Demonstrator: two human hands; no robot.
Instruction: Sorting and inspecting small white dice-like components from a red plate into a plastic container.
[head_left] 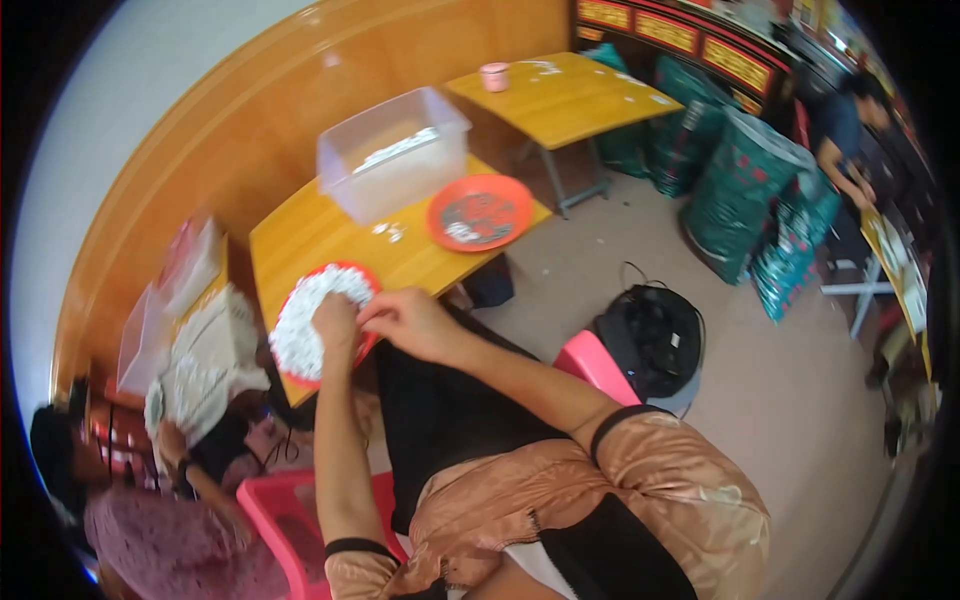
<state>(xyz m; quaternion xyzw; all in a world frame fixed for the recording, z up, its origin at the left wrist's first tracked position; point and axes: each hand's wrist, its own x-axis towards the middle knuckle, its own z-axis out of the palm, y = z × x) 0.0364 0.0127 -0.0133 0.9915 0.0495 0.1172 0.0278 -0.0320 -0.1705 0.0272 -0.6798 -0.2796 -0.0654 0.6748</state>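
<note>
A red round tray [375,283] heaped with small white pieces [303,325] lies at the near left corner of the yellow table. My left hand [337,322] is over the right side of the heap with its fingers curled in; what they hold is hidden. Close beside it, at the tray's right edge, my right hand [408,322] has thumb and fingertips pinched together, and anything between them is too small to make out. An orange-red tray [518,208] with small grey parts and a few white pieces sits farther right on the table.
Behind the trays stands a clear plastic bin [345,185] with white pieces inside. Another yellow table [560,110] holds a pink cup [494,77]. Green sacks [735,190] and a black backpack [652,340] on a pink stool are to the right. People work at left and far right.
</note>
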